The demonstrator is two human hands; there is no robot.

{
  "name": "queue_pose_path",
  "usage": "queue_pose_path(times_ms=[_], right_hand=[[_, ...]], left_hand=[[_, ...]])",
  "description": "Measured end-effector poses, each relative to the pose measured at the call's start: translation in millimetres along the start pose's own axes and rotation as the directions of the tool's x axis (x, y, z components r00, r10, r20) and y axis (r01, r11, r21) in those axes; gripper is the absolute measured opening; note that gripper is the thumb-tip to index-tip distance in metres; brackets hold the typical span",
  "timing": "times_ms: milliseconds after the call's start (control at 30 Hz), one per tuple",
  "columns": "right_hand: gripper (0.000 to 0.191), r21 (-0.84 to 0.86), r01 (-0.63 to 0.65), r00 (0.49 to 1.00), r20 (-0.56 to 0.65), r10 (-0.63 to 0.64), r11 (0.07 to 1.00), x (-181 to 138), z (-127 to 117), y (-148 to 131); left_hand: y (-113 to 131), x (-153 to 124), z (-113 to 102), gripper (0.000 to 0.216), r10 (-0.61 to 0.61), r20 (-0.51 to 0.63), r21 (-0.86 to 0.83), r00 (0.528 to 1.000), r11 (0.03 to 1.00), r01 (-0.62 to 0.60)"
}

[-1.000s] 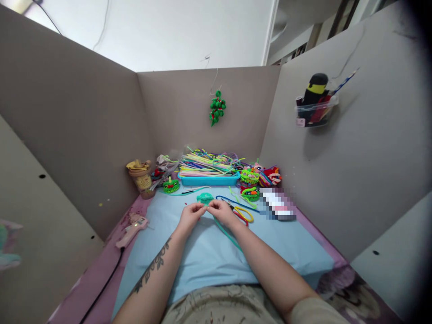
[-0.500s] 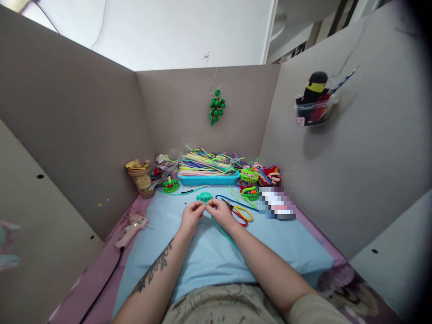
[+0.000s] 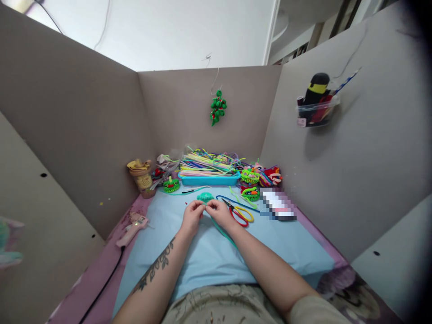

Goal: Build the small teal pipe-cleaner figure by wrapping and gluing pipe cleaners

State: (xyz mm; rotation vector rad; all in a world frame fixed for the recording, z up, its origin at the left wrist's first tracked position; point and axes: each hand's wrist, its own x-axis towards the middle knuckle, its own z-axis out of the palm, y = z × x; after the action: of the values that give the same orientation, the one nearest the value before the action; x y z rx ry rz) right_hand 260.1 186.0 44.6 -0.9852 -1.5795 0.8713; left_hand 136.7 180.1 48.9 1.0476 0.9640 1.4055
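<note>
My left hand (image 3: 193,215) and my right hand (image 3: 218,212) meet fingertip to fingertip over the light blue cloth. Both are closed in a pinch on a teal pipe cleaner (image 3: 222,231), whose long tail runs down beneath my right forearm. The pinched part is mostly hidden by my fingers. Just beyond my fingertips sits a fuzzy teal pipe-cleaner piece (image 3: 204,196); I cannot tell whether it joins the strand I hold. Scissors (image 3: 240,215) with red and yellow handles lie right beside my right hand.
A blue tray (image 3: 209,180) heaped with colourful pipe cleaners stands at the back. Green fuzzy figures (image 3: 171,184) flank it. A pink glue gun (image 3: 133,231) with a black cord lies left, near a cup (image 3: 143,182). A blurred phone (image 3: 278,204) lies right. Grey panels (image 3: 205,108) enclose the table.
My hands keep nearly the same pinch on the teal pipe cleaner. The whole view has shifted very slightly; nothing on the table has visibly moved.
</note>
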Motion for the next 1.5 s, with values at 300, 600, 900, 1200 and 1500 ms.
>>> queue_pose_path(times_ms=[300,600,900,1200,1500], right_hand=[[0.015,0.032,-0.023,1.0,0.007,0.023,0.999,-1.3,0.8,-3.6],[0.017,-0.018,-0.007,1.0,-0.005,0.007,1.0,-1.7,-1.3,-4.1],[0.021,0.065,-0.058,0.998,0.011,0.058,0.996,-0.8,-3.5,-8.0],[0.024,0.012,-0.067,0.993,0.099,0.066,0.998,0.7,-7.0,4.7],[0.031,0.0,-0.087,0.986,0.141,0.086,0.996,1.0,-11.9,1.7]], left_hand=[[-0.5,-1.6,1.1,0.016,-0.007,0.028,0.004,1.0,1.0,0.007],[0.5,-0.5,-1.3,0.02,-0.027,0.023,0.033,0.999,0.999,0.026],[-1.5,0.9,-4.7,0.027,-0.056,0.073,0.044,0.996,0.998,0.053],[3.3,4.5,-12.6,0.022,0.207,0.078,0.377,0.975,0.899,-0.221],[2.1,3.6,-13.9,0.036,-0.07,0.157,0.208,0.985,0.977,0.037]])
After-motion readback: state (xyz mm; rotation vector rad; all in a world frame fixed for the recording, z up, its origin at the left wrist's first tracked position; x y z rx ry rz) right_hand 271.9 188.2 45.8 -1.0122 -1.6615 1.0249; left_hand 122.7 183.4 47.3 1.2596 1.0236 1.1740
